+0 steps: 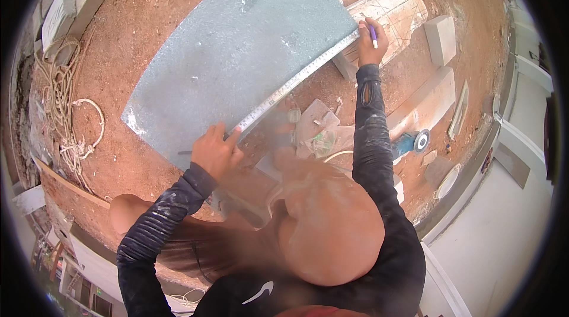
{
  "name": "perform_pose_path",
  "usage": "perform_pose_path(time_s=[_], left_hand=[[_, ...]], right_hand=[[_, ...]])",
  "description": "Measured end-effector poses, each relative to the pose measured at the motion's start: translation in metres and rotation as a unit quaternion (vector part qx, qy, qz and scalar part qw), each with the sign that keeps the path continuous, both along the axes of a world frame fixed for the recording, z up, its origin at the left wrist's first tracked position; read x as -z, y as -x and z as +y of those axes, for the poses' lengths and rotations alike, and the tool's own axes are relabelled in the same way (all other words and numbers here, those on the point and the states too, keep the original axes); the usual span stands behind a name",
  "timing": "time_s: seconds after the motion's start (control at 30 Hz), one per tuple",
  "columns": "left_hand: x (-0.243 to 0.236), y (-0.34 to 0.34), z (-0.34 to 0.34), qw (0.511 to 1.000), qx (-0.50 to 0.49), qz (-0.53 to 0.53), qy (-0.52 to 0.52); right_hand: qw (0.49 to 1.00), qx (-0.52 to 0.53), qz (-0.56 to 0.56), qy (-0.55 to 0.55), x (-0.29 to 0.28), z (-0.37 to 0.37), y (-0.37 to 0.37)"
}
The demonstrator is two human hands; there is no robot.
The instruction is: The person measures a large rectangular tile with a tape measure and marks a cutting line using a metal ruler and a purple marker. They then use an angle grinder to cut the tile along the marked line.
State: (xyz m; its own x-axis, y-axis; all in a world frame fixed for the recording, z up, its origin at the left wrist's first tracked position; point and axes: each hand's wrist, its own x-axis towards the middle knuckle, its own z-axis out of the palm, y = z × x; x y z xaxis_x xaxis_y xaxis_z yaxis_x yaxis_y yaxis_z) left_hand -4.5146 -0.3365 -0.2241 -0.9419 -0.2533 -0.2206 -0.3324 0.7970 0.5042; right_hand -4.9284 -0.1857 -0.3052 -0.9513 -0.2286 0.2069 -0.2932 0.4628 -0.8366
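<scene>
A large grey-blue stone slab (219, 50) lies in front of me. Along its right edge runs a long white ruler (296, 79) with printed marks. At the ruler's near end my left hand (216, 152) is closed, thumb and fingers pressing the strip against the slab. My right hand (372, 44) is at the far end, by the slab's corner. Between its fingers is a purple pen (373, 34) with a white tip, and the fingertips touch the ruler's end. Dust and blur obscure the area below the ruler.
A pale, scored stone slab (409, 6) lies past my right hand. Stone blocks (441, 41) and a teal angle grinder (410, 143) rest on the reddish ground at right. Coiled rope (62, 92) and stacked blocks (74, 6) are at left. My bare knees are below the slab.
</scene>
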Motion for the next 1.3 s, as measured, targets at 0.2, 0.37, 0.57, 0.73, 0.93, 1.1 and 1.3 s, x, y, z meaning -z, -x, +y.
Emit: perform_pose_path(time_s=[0.2, 0.37, 0.57, 0.73, 0.93, 1.1, 1.3], left_hand=[[-0.004, -0.006, 0.013, 1.0, -0.013, 0.014, 0.017], [0.005, -0.004, 0.016, 1.0, -0.012, 0.002, 0.022], [0.018, -0.014, 0.011, 0.999, -0.023, -0.025, 0.039], [0.021, -0.013, 0.016, 0.998, -0.02, -0.015, 0.052], [0.023, -0.015, 0.029, 0.998, -0.039, -0.011, 0.054], [0.02, -0.012, 0.029, 0.998, -0.023, -0.033, 0.049], [0.019, -0.009, 0.027, 0.998, -0.008, -0.056, 0.043]], right_hand=[[0.996, -0.006, -0.035, 0.087, 0.004, -0.008, -0.006], [0.993, -0.019, -0.036, 0.112, 0.02, -0.007, 0.005], [0.999, 0.017, 0.043, -0.02, 0.016, -0.018, -0.005], [0.998, 0.014, 0.058, 0.022, 0.033, -0.005, -0.002], [0.999, 0.007, 0.038, 0.019, 0.036, -0.009, 0.002], [0.999, -0.01, 0.034, -0.018, 0.033, -0.003, 0.007], [0.991, -0.06, 0.07, 0.095, -0.032, -0.012, -0.054]])
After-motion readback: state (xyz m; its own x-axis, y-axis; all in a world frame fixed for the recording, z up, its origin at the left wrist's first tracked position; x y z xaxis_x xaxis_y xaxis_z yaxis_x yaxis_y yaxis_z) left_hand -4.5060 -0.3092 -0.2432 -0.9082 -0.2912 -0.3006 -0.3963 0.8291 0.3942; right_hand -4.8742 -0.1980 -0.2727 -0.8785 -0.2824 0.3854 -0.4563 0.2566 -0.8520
